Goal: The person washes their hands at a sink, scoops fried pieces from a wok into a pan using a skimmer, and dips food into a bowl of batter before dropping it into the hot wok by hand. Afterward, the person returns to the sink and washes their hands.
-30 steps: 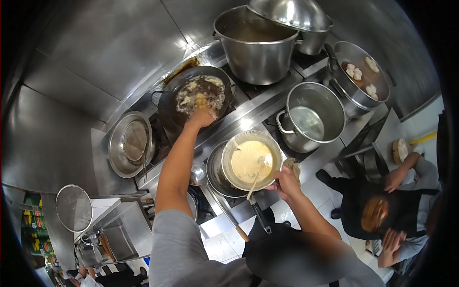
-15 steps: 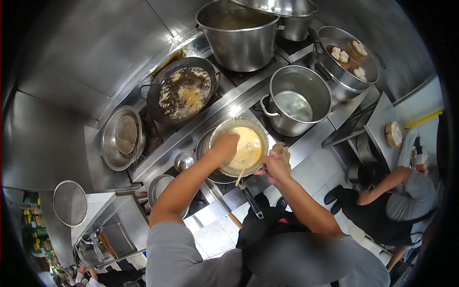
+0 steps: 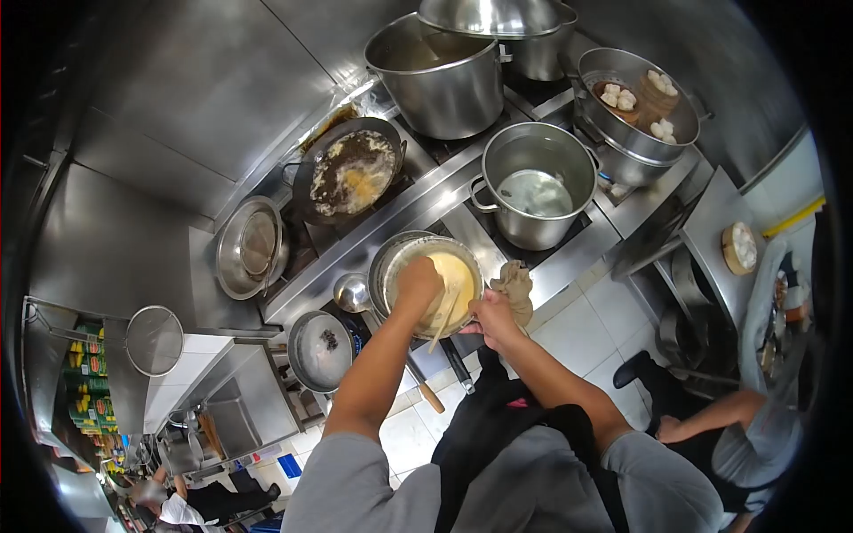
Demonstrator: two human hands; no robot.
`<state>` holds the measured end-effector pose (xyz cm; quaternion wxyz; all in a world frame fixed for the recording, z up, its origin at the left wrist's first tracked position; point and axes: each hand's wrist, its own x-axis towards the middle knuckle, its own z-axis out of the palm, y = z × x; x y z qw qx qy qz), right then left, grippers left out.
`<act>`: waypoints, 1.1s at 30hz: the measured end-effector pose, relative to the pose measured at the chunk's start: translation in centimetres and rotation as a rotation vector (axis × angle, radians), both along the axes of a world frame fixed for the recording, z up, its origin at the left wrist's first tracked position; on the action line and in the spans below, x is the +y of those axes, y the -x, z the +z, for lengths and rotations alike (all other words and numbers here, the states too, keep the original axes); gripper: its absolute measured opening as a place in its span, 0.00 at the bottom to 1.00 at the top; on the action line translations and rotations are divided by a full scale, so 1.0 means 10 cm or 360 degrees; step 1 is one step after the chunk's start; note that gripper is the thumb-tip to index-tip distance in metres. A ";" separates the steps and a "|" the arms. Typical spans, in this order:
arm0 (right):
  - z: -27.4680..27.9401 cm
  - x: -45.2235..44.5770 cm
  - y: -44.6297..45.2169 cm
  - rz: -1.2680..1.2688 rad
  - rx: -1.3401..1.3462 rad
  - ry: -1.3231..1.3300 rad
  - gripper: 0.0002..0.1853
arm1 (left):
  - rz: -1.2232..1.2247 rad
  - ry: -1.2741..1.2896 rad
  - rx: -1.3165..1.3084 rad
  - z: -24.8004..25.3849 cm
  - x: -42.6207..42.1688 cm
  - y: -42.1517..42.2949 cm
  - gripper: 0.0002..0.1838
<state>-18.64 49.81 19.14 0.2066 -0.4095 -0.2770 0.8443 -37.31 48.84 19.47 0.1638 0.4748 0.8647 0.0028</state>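
Observation:
In front of me is a metal bowl (image 3: pixel 478 268) of pale yellow batter (image 3: pixel 456 277), with a pan (image 3: pixel 380 266) partly visible beneath it. My left hand (image 3: pixel 419 282) is closed, reaching down inside the bowl at its left side; its fingertips are hidden, so whatever they hold does not show. My right hand (image 3: pixel 494 318) grips the bowl's right rim. A crumpled tan cloth (image 3: pixel 514 289) is just beyond that hand. A pale wooden stick (image 3: pixel 440 329) leans out of the batter over the near rim, touched by neither hand as far as I see.
Batter pieces fry in a dark wok (image 3: pixel 355 173) at the upper left. An open pot (image 3: pixel 540 191) of clear liquid, a large stockpot (image 3: pixel 444 80) and a steamer (image 3: pixel 640 115) with white buns stand behind. A ladle (image 3: pixel 351 291) lies leftward. A co-worker (image 3: pixel 746 435) is at right.
The view has shifted a little, showing more of the cloth and the left side. My left hand stays in the bowl and my right hand on its rim. The fried bits lie differently in the wok.

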 end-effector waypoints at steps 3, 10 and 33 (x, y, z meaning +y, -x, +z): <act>0.06 -0.04 -0.08 0.0015 -0.0012 -0.0020 0.06 | 0.0096 0.0053 0.0060 -0.02 0.01 -0.11 0.17; 0.00 -0.01 -0.14 -0.0045 0.0041 -0.0012 0.03 | -0.0145 -0.0281 -0.0071 0.55 -0.26 0.15 0.12; 0.42 0.35 0.71 0.0094 0.0082 0.0058 0.15 | -0.0218 -0.0771 -0.0199 1.74 -0.18 1.01 0.08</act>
